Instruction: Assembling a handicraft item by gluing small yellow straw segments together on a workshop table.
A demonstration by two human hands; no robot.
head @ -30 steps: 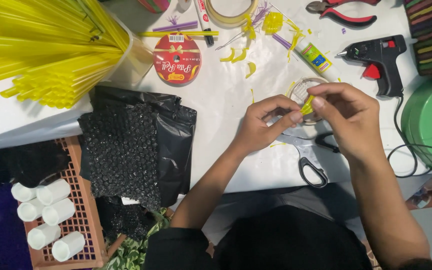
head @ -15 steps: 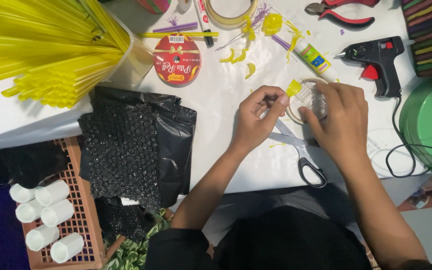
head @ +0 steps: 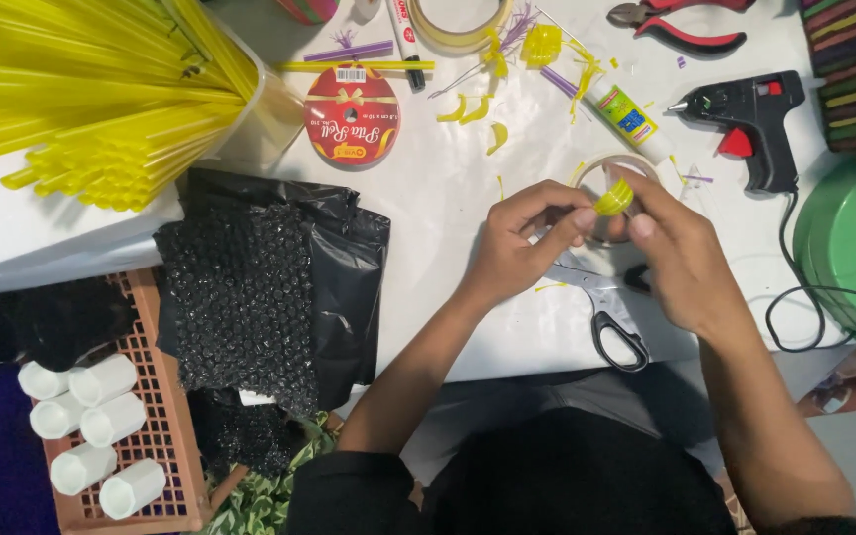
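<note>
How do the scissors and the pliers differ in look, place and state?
The scissors have black handles and lie partly under the hands, near the table's front edge; the pliers have red handles and lie untouched at the far edge. The scissors' blades are mostly hidden; the pliers' jaws show, shut. Both rest flat on the white table.

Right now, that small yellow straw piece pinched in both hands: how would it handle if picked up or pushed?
The yellow straw piece looks thin and curled, so probably floppy and easily crushed. It is tiny between the fingertips of the left hand and right hand, so likely very light and apt to skid or blow off the white table. Its glossy plastic may be slippery.
</note>
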